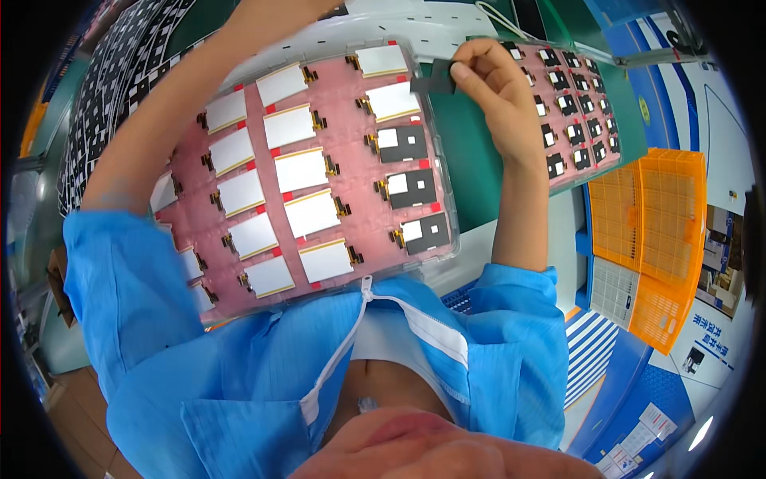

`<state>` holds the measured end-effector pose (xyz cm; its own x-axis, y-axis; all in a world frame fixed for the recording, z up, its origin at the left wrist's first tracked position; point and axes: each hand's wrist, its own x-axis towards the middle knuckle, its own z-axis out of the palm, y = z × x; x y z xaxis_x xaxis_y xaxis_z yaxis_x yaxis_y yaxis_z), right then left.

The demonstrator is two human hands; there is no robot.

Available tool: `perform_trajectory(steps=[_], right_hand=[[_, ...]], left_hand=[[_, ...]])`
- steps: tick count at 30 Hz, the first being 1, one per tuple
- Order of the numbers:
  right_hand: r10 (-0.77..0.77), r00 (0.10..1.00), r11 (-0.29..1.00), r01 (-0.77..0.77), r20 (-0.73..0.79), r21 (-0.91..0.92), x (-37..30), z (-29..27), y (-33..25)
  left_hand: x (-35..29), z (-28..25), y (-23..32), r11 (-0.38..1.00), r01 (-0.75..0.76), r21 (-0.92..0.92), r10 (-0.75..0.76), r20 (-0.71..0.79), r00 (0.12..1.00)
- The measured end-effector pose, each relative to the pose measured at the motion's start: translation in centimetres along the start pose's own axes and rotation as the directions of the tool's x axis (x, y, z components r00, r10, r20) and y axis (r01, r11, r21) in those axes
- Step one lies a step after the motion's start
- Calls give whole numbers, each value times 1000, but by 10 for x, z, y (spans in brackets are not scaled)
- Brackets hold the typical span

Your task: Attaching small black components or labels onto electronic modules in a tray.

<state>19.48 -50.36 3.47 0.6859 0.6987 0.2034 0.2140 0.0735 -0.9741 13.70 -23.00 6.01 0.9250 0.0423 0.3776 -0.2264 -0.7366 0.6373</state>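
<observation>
My right hand (501, 89) pinches a thin black die-cut piece (435, 78) between thumb and fingers. The piece is over the right edge of a clear tray with a pink base (363, 239), beside a white rectangular part (392, 101) with a small dark connector. Below it in that column, several parts carry black pieces with a small square opening, such as this covered part (412, 188). The other columns hold plain white parts (302, 170). My left forearm (183, 96) reaches across the tray's far left; my left hand (307, 9) is blurred and cut off by the top edge.
A second pink tray (563, 169) of black-and-white parts lies on the green mat (471, 172) at right. Black die-cut sheets (120, 88) stand at far left. Orange crates (669, 239) are beyond the table's right side. A pale cable (503, 20) runs at the back.
</observation>
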Motion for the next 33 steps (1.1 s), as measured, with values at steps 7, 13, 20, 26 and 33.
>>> perform_trajectory(steps=[7,13,20,26,33], right_hand=[[39,999,996,-37,34,-76,-8,17,11],[24,999,999,-23,42,-31,-7,24,25],[46,999,999,-47,4,13,-5,26,27],[36,999,999,-36,-10,-37,-2,31,27],[83,996,982,-79,16,-174,-2,33,19]], left_hand=[[-86,27,43,998,-31,-48,37,131,991],[-91,38,48,992,-78,97,66,126,990],[-88,43,47,992,-41,123,26,116,993],[-90,46,40,983,-92,160,84,58,995],[-93,44,42,982,-50,182,37,73,997]])
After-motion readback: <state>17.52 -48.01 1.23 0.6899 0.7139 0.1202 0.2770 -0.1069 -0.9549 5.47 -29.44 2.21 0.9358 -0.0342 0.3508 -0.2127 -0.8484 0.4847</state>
